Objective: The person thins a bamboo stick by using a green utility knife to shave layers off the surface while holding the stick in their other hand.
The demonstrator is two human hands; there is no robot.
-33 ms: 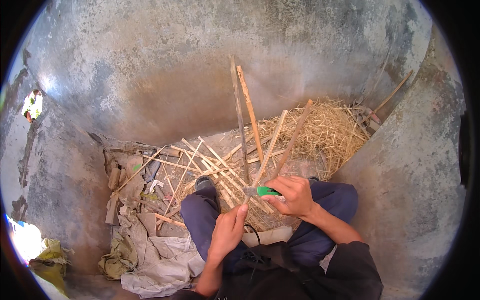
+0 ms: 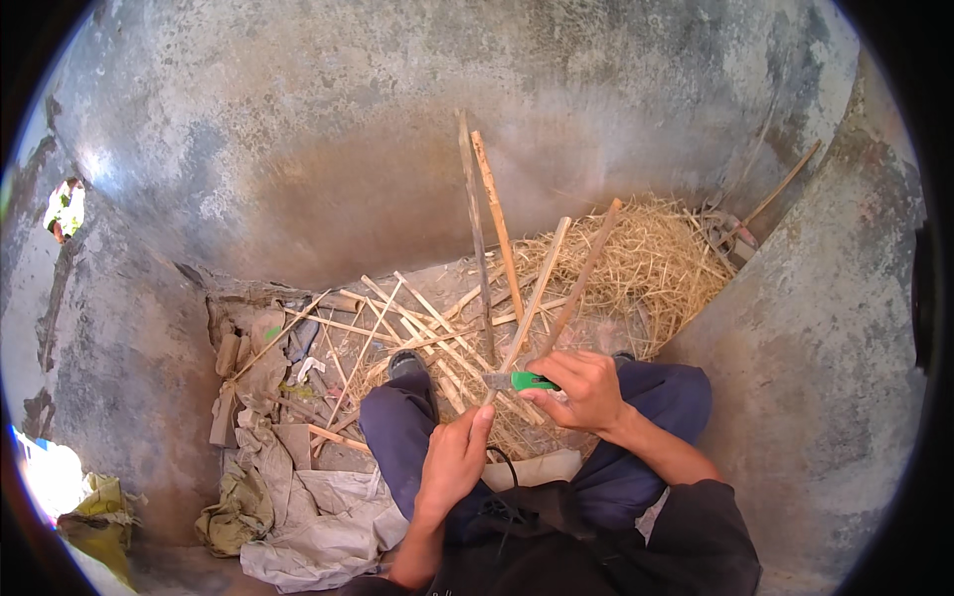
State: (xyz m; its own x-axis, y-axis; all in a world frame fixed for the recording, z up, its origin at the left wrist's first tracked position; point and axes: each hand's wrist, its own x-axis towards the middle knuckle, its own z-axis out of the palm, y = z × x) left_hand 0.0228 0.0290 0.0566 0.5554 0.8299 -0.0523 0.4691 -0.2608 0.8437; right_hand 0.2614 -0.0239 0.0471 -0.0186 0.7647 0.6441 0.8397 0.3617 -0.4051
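Since little's shifted, left hand (image 2: pixel 455 459) still grips the pale stick (image 2: pixel 538 290), right hand (image 2: pixel 584 389) the green knife (image 2: pixel 531 380), blade (image 2: pixel 496 380) across it.

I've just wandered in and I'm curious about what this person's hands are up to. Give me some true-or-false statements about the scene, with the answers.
1. The right hand holds a green-handled knife. True.
2. The left hand is empty. False: it grips the near end of a pale stick.
3. A straw pile lies beyond the hands, toward the right. True.
4. The pale crumpled sheet lies on the person's right. False: it lies on the left.
5. The person wears dark blue trousers. True.
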